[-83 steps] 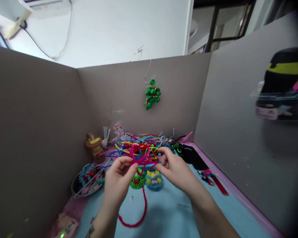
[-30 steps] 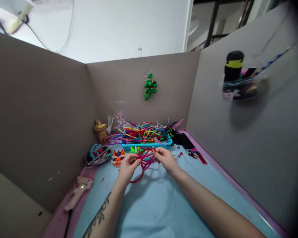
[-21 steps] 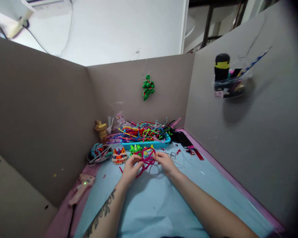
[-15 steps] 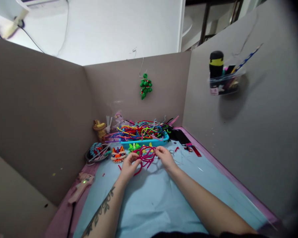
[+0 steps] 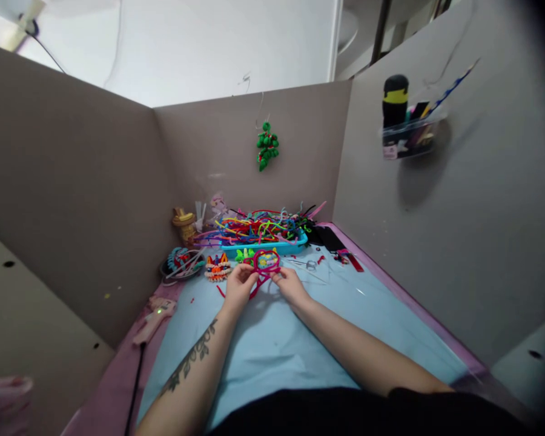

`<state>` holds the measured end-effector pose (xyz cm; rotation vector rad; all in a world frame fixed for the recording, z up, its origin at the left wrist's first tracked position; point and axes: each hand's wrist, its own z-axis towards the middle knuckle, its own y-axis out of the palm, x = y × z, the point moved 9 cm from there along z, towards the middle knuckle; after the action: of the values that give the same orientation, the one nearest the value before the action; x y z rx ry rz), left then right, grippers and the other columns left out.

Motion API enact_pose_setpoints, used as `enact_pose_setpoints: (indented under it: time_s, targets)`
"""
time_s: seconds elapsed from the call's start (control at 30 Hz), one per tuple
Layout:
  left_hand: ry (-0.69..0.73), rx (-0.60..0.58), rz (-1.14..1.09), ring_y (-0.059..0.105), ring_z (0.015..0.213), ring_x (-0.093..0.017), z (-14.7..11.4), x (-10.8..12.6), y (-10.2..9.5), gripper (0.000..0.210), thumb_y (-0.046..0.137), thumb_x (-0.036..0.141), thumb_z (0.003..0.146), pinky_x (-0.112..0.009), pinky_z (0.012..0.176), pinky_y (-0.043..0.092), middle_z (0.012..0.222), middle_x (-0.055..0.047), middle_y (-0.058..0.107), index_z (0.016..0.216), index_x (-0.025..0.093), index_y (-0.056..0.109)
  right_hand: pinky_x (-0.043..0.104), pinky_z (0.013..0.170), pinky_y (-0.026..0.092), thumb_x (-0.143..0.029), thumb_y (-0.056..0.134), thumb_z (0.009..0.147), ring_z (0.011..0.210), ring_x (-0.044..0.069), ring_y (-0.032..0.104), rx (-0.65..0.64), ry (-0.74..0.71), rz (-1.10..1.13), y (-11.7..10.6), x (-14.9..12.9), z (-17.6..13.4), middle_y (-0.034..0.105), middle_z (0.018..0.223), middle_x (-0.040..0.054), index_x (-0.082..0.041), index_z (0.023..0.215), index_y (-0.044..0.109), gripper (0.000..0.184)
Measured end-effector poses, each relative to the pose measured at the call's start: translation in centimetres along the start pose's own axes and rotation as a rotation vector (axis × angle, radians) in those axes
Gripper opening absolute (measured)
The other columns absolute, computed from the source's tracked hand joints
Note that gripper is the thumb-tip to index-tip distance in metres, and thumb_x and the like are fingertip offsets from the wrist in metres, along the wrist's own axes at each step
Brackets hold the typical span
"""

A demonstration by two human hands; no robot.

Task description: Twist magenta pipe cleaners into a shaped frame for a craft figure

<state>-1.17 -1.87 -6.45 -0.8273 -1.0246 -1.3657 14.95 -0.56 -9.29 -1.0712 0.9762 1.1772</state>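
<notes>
Magenta pipe cleaners (image 5: 267, 253), bent into loops, are held up over the blue table cover between my two hands. My left hand (image 5: 241, 283) pinches their left side, with thumb and fingers closed on them. On the other side, my right hand (image 5: 290, 286) grips the lower right part of the loops. A loose magenta end (image 5: 220, 292) sticks out to the left behind my left hand. Just beyond the loops sit a green pipe-cleaner figure (image 5: 244, 255) and a yellow one, both partly hidden. An orange and cream figure (image 5: 217, 268) stands left of them.
A blue tray (image 5: 236, 249) heaped with coloured pipe cleaners stands at the back. Scissors (image 5: 309, 264) lie right of my hands. A pink glue gun (image 5: 155, 321) rests at left, near a dark bowl (image 5: 166, 275). Grey panels enclose the table; a green ornament (image 5: 267, 147) hangs behind.
My right hand has moved down and inward, closer to my left. The magenta loops now stand upright and rounder, where they were bunched between the hands. The camera view has tilted slightly downward.
</notes>
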Motion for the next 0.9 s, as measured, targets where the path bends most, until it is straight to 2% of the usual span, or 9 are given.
enact_pose_setpoints:
  time_s: [0.2, 0.27, 0.33, 0.4, 0.5, 0.6, 0.67, 0.8, 0.9]
  targets:
    - [0.023, 0.032, -0.035, 0.055, 0.061, -0.011, -0.2, 0.0, 0.0, 0.024, 0.071, 0.027, 0.061, -0.022, 0.063, 0.042, 0.065, 0.002, 0.058, 0.076, 0.016, 0.056, 0.023, 0.053, 0.039, -0.04, 0.052, 0.071, 0.062, 0.014, 0.054, -0.038, 0.108, 0.117, 1.1, 0.8, -0.9, 0.06, 0.068, 0.0008, -0.017, 0.085, 0.061, 0.028]
    - [0.012, 0.065, -0.049, 0.055, 0.06, -0.011, -0.2, 0.0, -0.3, 0.025, 0.071, 0.028, 0.061, -0.022, 0.061, 0.042, 0.064, 0.002, 0.058, 0.076, 0.016, 0.056, 0.023, 0.052, 0.039, -0.037, 0.059, 0.067, 0.062, 0.015, 0.056, -0.099, 0.105, 0.175, 2.0, 0.5, -1.1, 0.062, 0.071, 0.001, -0.017, 0.091, 0.061, 0.031]
    - [0.0, 0.056, -0.064, 0.055, 0.06, -0.011, -0.1, 0.1, -0.2, 0.025, 0.071, 0.027, 0.061, -0.022, 0.061, 0.042, 0.063, 0.002, 0.058, 0.076, 0.016, 0.055, 0.023, 0.054, 0.04, -0.033, 0.064, 0.062, 0.069, 0.017, 0.059, -0.149, 0.117, 0.326, 2.9, 0.3, -1.3, 0.065, 0.079, 0.0025, -0.018, 0.094, 0.059, 0.035]
    - [-0.01, 0.035, -0.065, 0.055, 0.059, -0.01, 0.0, 0.0, 0.0, 0.024, 0.072, 0.026, 0.061, -0.022, 0.06, 0.042, 0.063, 0.002, 0.058, 0.075, 0.016, 0.055, 0.026, 0.06, 0.043, -0.032, 0.067, 0.06, 0.077, 0.019, 0.06, -0.107, 0.087, 0.433, 2.8, 0.0, -1.1, 0.066, 0.083, 0.0041, -0.018, 0.09, 0.058, 0.034]
    - [-0.004, 0.028, -0.062, 0.054, 0.059, -0.01, 0.1, 0.0, 0.1, 0.023, 0.072, 0.025, 0.062, -0.021, 0.059, 0.041, 0.064, 0.002, 0.057, 0.075, 0.016, 0.055, 0.031, 0.071, 0.045, -0.031, 0.067, 0.06, 0.079, 0.02, 0.062, 0.01, 0.037, 0.457, 1.6, -0.1, -0.8, 0.066, 0.079, 0.0037, -0.019, 0.086, 0.055, 0.032]
    - [-0.012, 0.054, -0.082, 0.054, 0.06, -0.01, 0.2, -0.2, -0.2, 0.024, 0.073, 0.025, 0.062, -0.021, 0.06, 0.041, 0.066, 0.002, 0.058, 0.076, 0.016, 0.055, 0.03, 0.07, 0.045, -0.03, 0.065, 0.061, 0.07, 0.017, 0.062, 0.133, 0.05, 0.423, -0.1, 0.4, -0.7, 0.063, 0.067, -0.0013, -0.02, 0.094, 0.048, 0.038]
    - [-0.021, 0.077, -0.109, 0.056, 0.062, -0.01, 0.4, -0.4, -0.4, 0.026, 0.074, 0.025, 0.06, -0.022, 0.062, 0.042, 0.067, 0.002, 0.059, 0.077, 0.016, 0.056, 0.028, 0.064, 0.045, -0.031, 0.065, 0.062, 0.063, 0.015, 0.061, 0.165, 0.085, 0.43, -0.6, 0.7, -0.7, 0.061, 0.062, -0.0032, -0.02, 0.094, 0.045, 0.039]
    - [-0.084, 0.156, -0.25, 0.056, 0.06, -0.009, 1.0, -1.6, -1.2, 0.031, 0.077, 0.026, 0.056, -0.021, 0.061, 0.042, 0.065, 0.002, 0.061, 0.078, 0.015, 0.057, 0.021, 0.046, 0.039, -0.033, 0.062, 0.064, 0.045, 0.01, 0.053, 0.023, 0.206, 0.382, 1.0, 1.5, -1.4, 0.06, 0.058, -0.0034, -0.019, 0.091, 0.042, 0.036]
    - [-0.136, 0.277, -0.362, 0.056, 0.057, -0.009, 1.5, -2.6, -2.9, 0.039, 0.08, 0.031, 0.049, -0.021, 0.059, 0.042, 0.062, 0.003, 0.06, 0.076, 0.015, 0.057, 0.018, 0.039, 0.036, -0.029, 0.06, 0.065, 0.039, 0.009, 0.05, -0.142, 0.234, 0.24, 3.0, 2.0, -2.2, 0.06, 0.057, -0.0059, -0.019, 0.104, 0.038, 0.046]
